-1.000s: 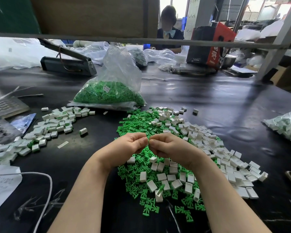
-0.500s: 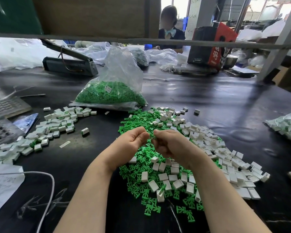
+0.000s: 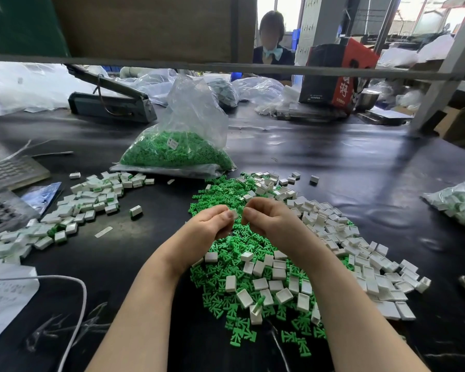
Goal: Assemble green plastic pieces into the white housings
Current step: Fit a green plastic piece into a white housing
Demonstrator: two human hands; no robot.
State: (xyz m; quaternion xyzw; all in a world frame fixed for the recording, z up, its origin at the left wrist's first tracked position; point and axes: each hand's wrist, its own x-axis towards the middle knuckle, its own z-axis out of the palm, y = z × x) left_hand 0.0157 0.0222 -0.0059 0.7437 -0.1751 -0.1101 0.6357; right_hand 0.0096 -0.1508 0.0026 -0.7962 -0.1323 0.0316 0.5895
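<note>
A heap of loose green plastic pieces (image 3: 227, 267) lies on the black table, mixed with empty white housings (image 3: 333, 237). Above the heap my left hand (image 3: 208, 228) pinches a small white housing (image 3: 234, 214) at its fingertips. My right hand (image 3: 271, 220) faces it with fingers curled, thumb tip close to the housing; what it holds is hidden by the fingers. To the left lies a pile of white housings with green inserts (image 3: 89, 202).
A clear bag of green pieces (image 3: 177, 151) stands behind the heap. Another bag of parts (image 3: 459, 202) lies at the right edge. A bag sealer (image 3: 110, 103), metal trays (image 3: 6, 173), a white cable (image 3: 75, 304) and paper sit at the left. A person sits across the table.
Both hands rose slightly and drew a little apart; a white housing now shows at the left fingertips.
</note>
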